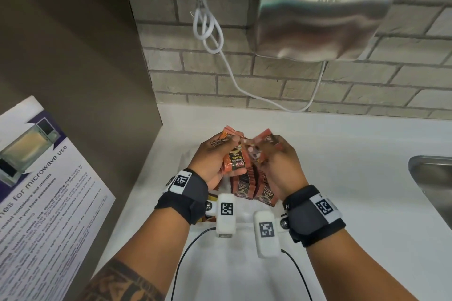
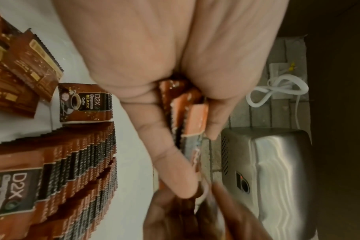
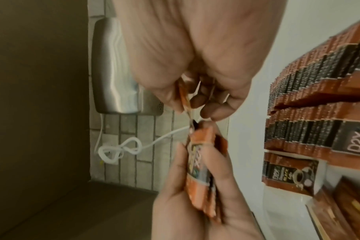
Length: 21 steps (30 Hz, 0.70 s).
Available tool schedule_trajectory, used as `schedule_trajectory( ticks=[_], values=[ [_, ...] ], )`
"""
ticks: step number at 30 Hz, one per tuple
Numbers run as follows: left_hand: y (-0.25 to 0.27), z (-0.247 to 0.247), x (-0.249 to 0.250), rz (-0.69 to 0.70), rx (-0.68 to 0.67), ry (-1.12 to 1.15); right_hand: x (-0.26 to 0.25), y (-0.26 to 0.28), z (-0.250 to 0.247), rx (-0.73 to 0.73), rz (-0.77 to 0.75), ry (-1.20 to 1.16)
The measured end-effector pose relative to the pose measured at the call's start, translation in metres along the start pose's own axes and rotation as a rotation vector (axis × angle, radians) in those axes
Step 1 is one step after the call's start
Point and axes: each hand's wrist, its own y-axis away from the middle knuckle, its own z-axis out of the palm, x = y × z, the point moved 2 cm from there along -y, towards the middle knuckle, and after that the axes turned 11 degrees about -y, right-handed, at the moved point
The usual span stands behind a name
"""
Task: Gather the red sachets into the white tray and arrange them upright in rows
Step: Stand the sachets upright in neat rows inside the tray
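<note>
Red sachets (image 1: 235, 161) gripped in left hand (image 1: 215, 161), white tray (image 1: 188, 156) mostly hidden

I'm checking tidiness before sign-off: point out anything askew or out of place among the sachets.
A few loose sachets lie flat and skewed beside the upright rows, not yet stood up. The left hand holds a small stack; the right hand pinches another sachet. Nothing looks torn or spilled.

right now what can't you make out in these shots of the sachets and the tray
- White tray: head view, mostly hidden by both hands and wrist cameras; its outline is unclear.
- Count of sachets in the left hand: the bundle shows edge-on in the left wrist view.
- What the right hand pinches: blurred in head and right wrist views.
- Rows of sachets: cut off by frame edges, so the total is unknown.
</note>
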Motion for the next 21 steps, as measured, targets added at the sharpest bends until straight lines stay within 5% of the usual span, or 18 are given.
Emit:
schedule_trajectory(
  ticks=[4,8,15,21],
  values=[
    [-0.003,-0.009,-0.001,-0.01,0.07,0.029,-0.012,-0.002,-0.003,0.041,-0.038,-0.12],
    [-0.008,-0.006,-0.002,0.044,0.128,0.046,0.006,0.006,0.003,-0.12,0.012,0.514],
    [-0.013,-0.008,-0.001,0.087,0.144,-0.014,-0.001,-0.002,-0.001,-0.001,0.091,0.256],
    [-0.007,-0.005,-0.009,0.057,-0.083,-0.063,-0.017,-0.018,-0.001,0.101,-0.032,0.094]
  ],
)
